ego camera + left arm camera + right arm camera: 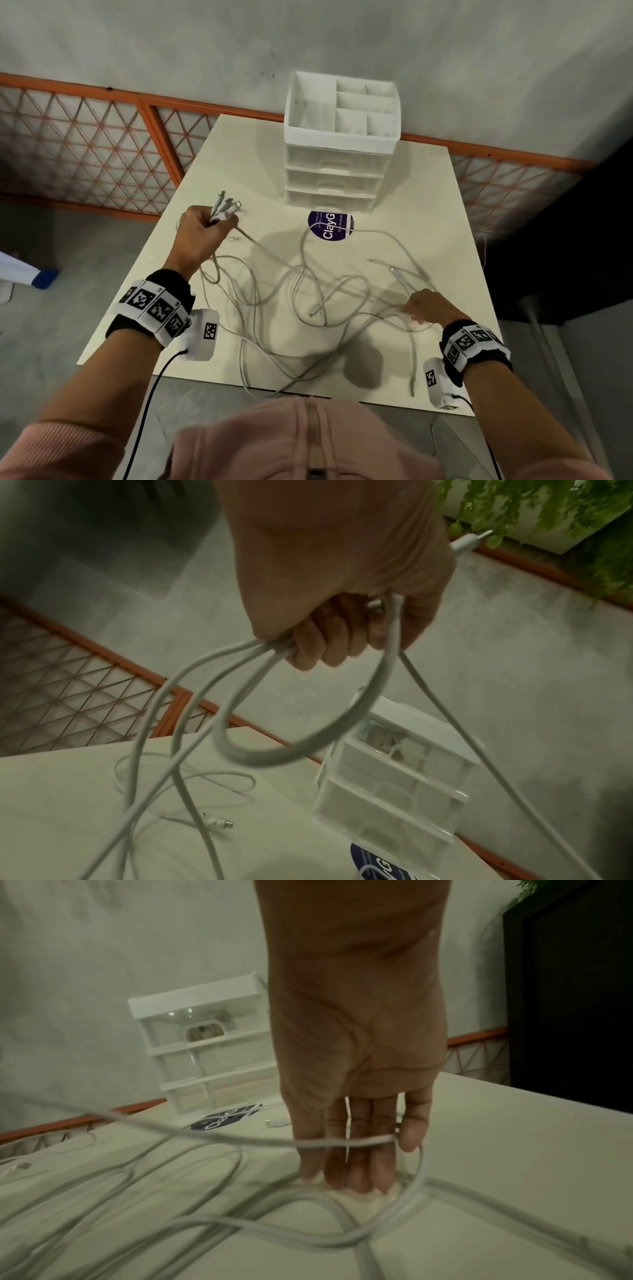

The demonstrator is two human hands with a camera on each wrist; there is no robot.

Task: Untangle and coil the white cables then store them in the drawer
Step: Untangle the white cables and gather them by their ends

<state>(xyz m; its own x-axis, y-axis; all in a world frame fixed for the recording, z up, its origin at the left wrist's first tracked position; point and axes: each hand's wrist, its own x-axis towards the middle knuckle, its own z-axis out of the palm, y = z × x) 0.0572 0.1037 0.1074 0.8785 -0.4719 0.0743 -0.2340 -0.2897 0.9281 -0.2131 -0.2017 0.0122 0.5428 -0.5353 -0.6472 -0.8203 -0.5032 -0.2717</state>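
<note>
Still untangling: left hand (202,233) clenched round several plug ends of the thin white rubbery cables (301,294), raised at far left. Right hand (428,306), fingers straight, pressed loops onto the cream desk (445,212). Next, probably: draw one strand free. White plastic drawer unit (337,171) stood closed, far centre.

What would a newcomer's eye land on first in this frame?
Probably the sprawl of tangled white cables across the middle of the table. Next, the left hand, raised at the table's left side, grips a bunch of cable ends, while the right hand presses straight fingers down among the strands. Behind stands a white drawer unit.
</note>
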